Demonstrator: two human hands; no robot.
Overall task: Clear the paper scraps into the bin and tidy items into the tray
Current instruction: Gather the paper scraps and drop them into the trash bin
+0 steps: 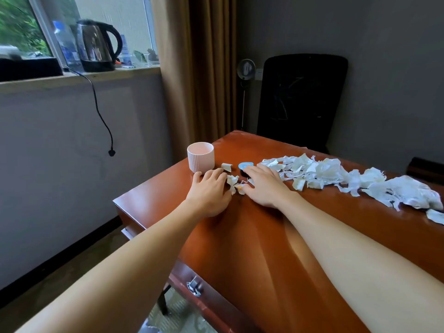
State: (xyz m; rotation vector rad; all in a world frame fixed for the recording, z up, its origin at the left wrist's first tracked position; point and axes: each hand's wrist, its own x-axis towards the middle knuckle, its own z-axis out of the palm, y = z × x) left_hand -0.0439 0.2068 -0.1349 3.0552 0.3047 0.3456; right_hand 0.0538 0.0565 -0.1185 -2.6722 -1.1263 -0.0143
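Observation:
A long heap of torn white paper scraps [336, 176] stretches across the brown desk [240, 236] from its middle to the right edge. A few loose scraps [234, 182] lie between my hands. My left hand [209, 191] rests palm down beside a pink ribbed cup [200, 159], fingers touching those scraps. My right hand [264, 186] lies flat at the left end of the heap, fingers spread over scraps. A small blue lid-like item [245, 165] sits just beyond my right fingers, with something dark under it. No bin or tray is in view.
A black office chair [302, 99] stands behind the desk. A kettle [96, 44] and a water bottle [64, 44] sit on the window ledge, a cord hanging down the wall. The desk has a drawer with a metal pull [193, 286].

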